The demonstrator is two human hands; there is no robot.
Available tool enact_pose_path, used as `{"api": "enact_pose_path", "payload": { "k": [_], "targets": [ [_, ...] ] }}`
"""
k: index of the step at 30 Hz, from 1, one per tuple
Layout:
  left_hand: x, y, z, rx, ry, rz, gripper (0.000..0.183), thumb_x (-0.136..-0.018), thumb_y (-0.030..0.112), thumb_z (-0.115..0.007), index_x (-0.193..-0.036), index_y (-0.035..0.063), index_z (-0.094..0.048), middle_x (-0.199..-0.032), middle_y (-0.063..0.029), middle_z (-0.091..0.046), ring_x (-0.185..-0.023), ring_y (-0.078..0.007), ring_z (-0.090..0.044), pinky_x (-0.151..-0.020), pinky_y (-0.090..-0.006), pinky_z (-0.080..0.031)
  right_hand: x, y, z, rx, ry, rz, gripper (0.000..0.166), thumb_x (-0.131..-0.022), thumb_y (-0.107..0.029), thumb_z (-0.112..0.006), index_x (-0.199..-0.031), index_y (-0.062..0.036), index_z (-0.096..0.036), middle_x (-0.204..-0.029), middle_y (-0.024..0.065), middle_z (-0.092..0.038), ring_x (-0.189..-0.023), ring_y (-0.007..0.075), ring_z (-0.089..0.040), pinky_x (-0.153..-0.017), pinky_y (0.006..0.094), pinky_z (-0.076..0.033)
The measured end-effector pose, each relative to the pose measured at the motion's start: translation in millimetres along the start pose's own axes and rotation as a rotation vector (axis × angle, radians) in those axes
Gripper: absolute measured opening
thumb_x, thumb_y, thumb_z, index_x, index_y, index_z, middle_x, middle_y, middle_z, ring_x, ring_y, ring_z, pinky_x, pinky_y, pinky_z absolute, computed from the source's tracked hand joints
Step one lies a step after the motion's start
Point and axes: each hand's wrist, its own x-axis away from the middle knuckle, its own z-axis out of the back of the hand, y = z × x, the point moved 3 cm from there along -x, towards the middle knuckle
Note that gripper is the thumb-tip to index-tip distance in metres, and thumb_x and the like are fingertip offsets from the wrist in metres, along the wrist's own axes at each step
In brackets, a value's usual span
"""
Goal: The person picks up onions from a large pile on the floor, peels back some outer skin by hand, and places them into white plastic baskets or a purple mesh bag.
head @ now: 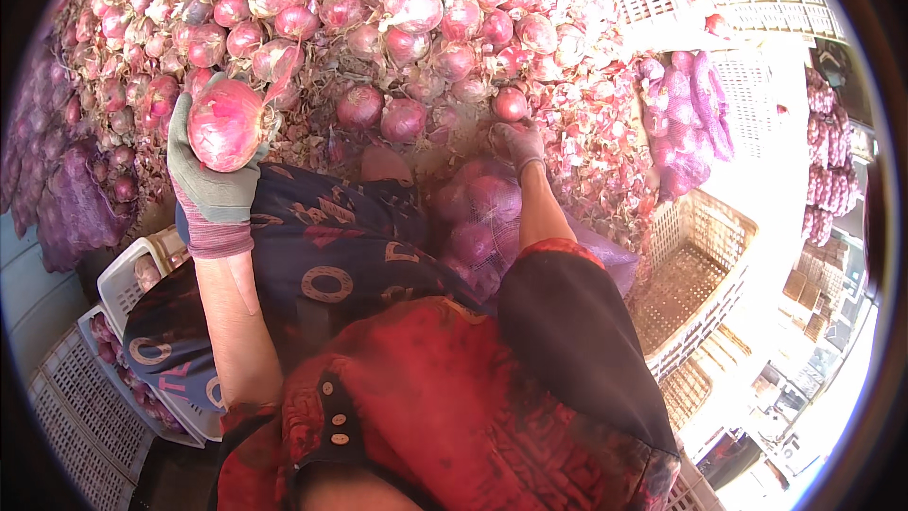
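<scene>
My left hand (pixel 220 177), in a grey-coated glove with a pink cuff, holds a large red onion (pixel 225 125) with dry stalk at its side. Farther right, my right hand (pixel 521 142), also gloved, reaches down to the edge of the pile; a small red onion (pixel 509 104) lies at its fingertips, and whether they grip it I cannot tell. Just below that hand, a purple mesh bag (pixel 489 220) with onions in it stands beside my legs. A big pile of red onions (pixel 413 7) with loose dry skins spreads before me.
Filled purple mesh bags stand at the left (pixel 85 191) and right (pixel 684 113). A plastic crate (pixel 741 227) is at my right, with more crates at the upper right. Crates holding onions (pixel 131 270) stand at the lower left. Loose onion skins (pixel 596 170) cover the ground.
</scene>
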Motion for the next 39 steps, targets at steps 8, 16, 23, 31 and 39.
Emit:
{"api": "enact_pose_path", "payload": {
  "k": [8, 16, 23, 31, 39],
  "targets": [
    [7.5, -4.3, -17.6, -0.765, -0.131, -0.394, 0.092, -0.06, 0.001, -0.089, -0.137, -0.0057, -0.04, -0.126, -0.0152, -0.058, -0.11, -0.0231, -0.062, -0.091, -0.0343, -0.055, -3.7, -55.7, 5.4, 0.104, -0.071, 0.113, 0.12, -0.069, -0.042, -0.079, -0.157, -0.018, -0.001, -0.14, 0.029, -0.046, -0.124, 0.0402, -0.053, -0.101, 0.0447, -0.045],
    [0.0, -24.2, -31.6, -0.839, -0.205, -0.31, 0.093, -0.061, 0.002, -0.089, -0.139, -0.0044, -0.04, -0.128, -0.014, -0.056, -0.116, -0.0216, -0.058, -0.098, -0.0338, -0.05, 5.9, -88.8, -8.3, 0.036, 0.175, -0.081, 0.105, -0.072, -0.042, -0.074, -0.155, -0.0241, -0.013, -0.135, 0.0255, -0.047, -0.114, 0.0406, -0.058, -0.096, 0.0477, -0.047],
    [-7.3, -23.4, -31.8, -0.821, -0.302, -0.278, 0.087, -0.063, -0.002, -0.085, -0.139, -0.0026, -0.041, -0.126, -0.0134, -0.058, -0.114, -0.022, -0.059, -0.096, -0.0348, -0.05, -23.0, -80.7, 9.1, 0.061, 0.095, -0.034, 0.096, -0.076, -0.049, -0.074, -0.152, -0.0216, -0.022, -0.127, 0.0229, -0.059, -0.116, 0.0392, -0.059, -0.096, 0.047, -0.047],
    [-9.8, -28.8, -54.6, -0.771, -0.423, -0.301, 0.082, -0.068, -0.004, -0.082, -0.138, 0.0009, -0.04, -0.133, -0.0163, -0.056, -0.116, -0.0246, -0.059, -0.099, -0.0382, -0.049, -64.5, -32.6, 18.4, -0.515, -0.163, 0.049, 0.092, -0.071, -0.042, -0.085, -0.143, -0.0134, -0.036, -0.123, 0.0156, -0.062, -0.11, 0.034, -0.062, -0.091, 0.0447, -0.051],
    [-11.7, -47.1, -32.5, 0.118, -0.242, 0.171, 0.071, -0.073, -0.005, -0.078, -0.135, 0.0006, -0.042, -0.127, -0.0149, -0.06, -0.114, -0.0253, -0.06, -0.094, -0.0357, -0.053, 17.9, -49.4, 26.2, -1.498, -0.658, -0.058, 0.048, -0.092, -0.044, -0.062, -0.119, -0.0041, -0.059, -0.107, 0.012, -0.068, -0.091, 0.0252, -0.068, -0.082, 0.0397, -0.058]
  ]
}}
